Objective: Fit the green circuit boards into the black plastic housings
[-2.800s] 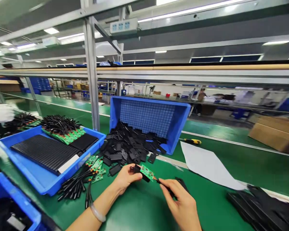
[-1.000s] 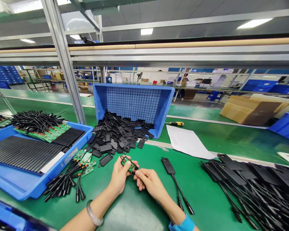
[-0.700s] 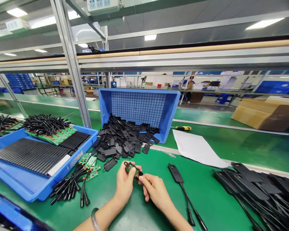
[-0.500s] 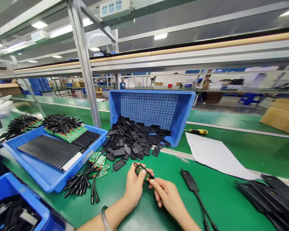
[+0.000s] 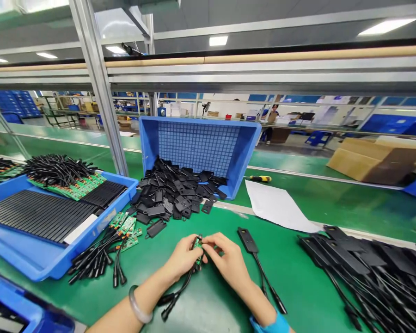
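My left hand (image 5: 181, 255) and my right hand (image 5: 224, 259) meet over the green mat, both pinched on a small green circuit board (image 5: 197, 244) seated in a black shell. Its black cable (image 5: 176, 296) hangs down toward me between my wrists. A finished black cased unit with cable (image 5: 248, 241) lies just right of my right hand. Loose green boards with black cables (image 5: 106, 249) lie to the left of my left hand. Black plastic shells (image 5: 175, 193) spill from a tipped blue bin (image 5: 198, 144) behind my hands.
A blue tray (image 5: 27, 259) at the left holds black slotted plates and more boards. A heap of finished cabled units (image 5: 370, 273) fills the right. White paper (image 5: 277, 206), a yellow-handled screwdriver (image 5: 260, 178), a cardboard box (image 5: 370, 164) and a metal post (image 5: 100, 92) stand behind.
My hands have closed together over the board, which now stands on edge between my fingers, and its cable now trails toward me. The view has swung to the right.
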`<action>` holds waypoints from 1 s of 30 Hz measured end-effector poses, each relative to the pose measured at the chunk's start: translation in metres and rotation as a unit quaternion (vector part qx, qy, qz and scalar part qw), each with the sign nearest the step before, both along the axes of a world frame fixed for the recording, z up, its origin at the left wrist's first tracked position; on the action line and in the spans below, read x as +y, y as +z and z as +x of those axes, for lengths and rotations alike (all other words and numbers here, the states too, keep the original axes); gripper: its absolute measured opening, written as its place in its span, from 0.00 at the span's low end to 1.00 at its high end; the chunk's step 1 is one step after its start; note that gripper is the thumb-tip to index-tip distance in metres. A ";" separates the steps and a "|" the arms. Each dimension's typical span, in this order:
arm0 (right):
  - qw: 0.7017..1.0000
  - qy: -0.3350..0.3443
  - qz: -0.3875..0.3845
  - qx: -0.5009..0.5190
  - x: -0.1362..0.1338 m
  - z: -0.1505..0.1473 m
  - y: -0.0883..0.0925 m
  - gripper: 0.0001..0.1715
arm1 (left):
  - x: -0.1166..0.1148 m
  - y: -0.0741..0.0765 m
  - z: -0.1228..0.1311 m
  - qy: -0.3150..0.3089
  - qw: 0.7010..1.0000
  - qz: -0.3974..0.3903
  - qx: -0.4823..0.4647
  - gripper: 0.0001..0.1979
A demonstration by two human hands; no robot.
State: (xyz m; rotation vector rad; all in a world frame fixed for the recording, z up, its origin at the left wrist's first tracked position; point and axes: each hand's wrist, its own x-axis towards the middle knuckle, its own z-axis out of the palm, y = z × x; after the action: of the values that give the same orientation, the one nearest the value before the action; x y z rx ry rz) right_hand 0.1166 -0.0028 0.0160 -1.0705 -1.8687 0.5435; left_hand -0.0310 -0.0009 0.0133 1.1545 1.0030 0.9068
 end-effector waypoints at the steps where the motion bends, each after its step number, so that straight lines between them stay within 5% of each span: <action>1: 0.999 0.003 0.038 -0.029 0.001 0.001 -0.002 0.13 | 0.000 -0.002 0.001 -0.006 1.000 0.013 0.012 0.08; 6: 0.982 0.004 0.132 -0.137 0.002 0.004 -0.008 0.14 | 0.001 -0.007 0.002 -0.014 0.997 0.047 0.066 0.06; 16: 0.985 0.022 0.114 -0.129 0.005 0.008 -0.009 0.13 | 0.001 -0.008 0.000 -0.022 0.987 0.103 0.125 0.07; 23: 0.945 0.001 0.165 -0.283 0.001 0.007 -0.004 0.15 | 0.002 -0.007 0.000 -0.047 0.984 0.088 0.146 0.07; 27: 0.958 0.004 0.059 -0.280 0.008 0.010 0.005 0.09 | 0.004 -0.004 -0.002 -0.027 0.996 0.021 0.079 0.09; 30: 0.952 -0.082 -0.063 -0.288 0.038 0.031 0.016 0.07 | 0.008 -0.003 -0.004 0.017 0.999 -0.021 0.029 0.18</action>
State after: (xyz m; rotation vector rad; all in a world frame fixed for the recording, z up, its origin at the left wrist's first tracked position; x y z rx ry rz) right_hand 0.1476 0.0348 0.0322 -1.5785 -2.2301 0.2669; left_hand -0.0350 0.0074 0.0099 1.1363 1.0860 0.8796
